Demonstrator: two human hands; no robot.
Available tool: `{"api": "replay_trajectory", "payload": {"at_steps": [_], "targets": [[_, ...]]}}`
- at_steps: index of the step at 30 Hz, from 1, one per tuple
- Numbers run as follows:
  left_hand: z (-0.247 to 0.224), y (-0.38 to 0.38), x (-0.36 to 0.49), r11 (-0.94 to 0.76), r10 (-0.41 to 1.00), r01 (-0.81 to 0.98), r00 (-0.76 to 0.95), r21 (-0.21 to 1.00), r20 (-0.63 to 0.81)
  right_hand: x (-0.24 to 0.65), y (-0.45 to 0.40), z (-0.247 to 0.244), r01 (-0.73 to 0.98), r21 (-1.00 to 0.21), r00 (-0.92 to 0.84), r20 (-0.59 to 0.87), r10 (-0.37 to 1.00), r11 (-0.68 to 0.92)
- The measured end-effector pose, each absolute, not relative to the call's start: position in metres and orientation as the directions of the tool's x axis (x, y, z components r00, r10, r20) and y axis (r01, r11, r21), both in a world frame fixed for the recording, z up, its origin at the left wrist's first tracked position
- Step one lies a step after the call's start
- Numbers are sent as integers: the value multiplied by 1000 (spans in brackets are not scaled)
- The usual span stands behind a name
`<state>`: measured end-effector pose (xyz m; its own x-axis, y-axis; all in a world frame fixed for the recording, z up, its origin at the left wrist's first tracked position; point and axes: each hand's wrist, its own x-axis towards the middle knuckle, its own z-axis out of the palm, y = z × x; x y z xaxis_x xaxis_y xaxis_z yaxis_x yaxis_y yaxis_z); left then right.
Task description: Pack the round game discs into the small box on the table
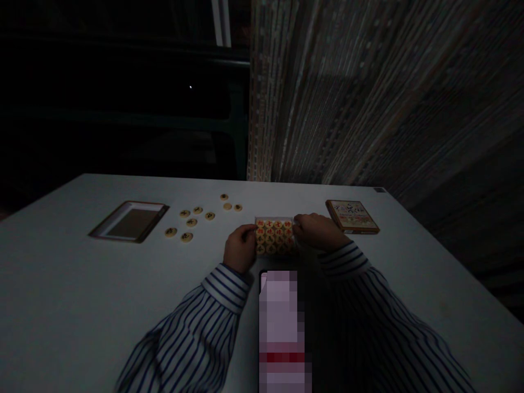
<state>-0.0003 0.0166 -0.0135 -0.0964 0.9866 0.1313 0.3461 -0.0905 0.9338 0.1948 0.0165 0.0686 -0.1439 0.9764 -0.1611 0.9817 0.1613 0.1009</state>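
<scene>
Head view, the only one available. Your left hand [240,248] is clamped on the left end of a small box [274,218], thumb along the edge. Your right hand [321,229] pinches the far right corner, fingers together; the exact contact of the tips is too dark to confirm. The box lies between your two sets of fingers, on or just above the white table [61,284]; you cannot tell which from here.

Judged by how things lie, the work is well along but unfinished. Done: the box carries round pieces [270,232] in rows, four to the row, red characters in the far rows, darker ones nearest you. The nearest edge is in shadow, so a full count is not possible.

Left over: nine loose pieces [191,222] lie outside the box, scattered beyond and to the left of your left fingers, none touching them. Farther left of those fingers sits an open tray [131,224], with no pieces visible in it. Just beyond and right of your right fingers rests a printed case [354,214], picture side up, not in use.
</scene>
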Motion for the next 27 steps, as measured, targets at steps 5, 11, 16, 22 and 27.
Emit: {"api": "replay_trajectory", "payload": {"at_steps": [5,11,16,22,27], "targets": [[-14,17,0,-65,988,328,-114,942,108,195,17,65,981,71,-164,-189,968,180],[-20,18,0,-104,985,310,-102,945,142,196,20,61,979,50,-182,-208,961,196],[-17,17,0,-109,982,337,-107,935,153,197,22,58,974,45,-208,-195,959,221],[-14,16,0,-102,983,349,-112,931,149,196,23,59,972,32,-224,-185,957,234],[-17,17,-1,-100,984,330,-109,939,143,196,23,59,970,14,-237,-187,954,243]]}}
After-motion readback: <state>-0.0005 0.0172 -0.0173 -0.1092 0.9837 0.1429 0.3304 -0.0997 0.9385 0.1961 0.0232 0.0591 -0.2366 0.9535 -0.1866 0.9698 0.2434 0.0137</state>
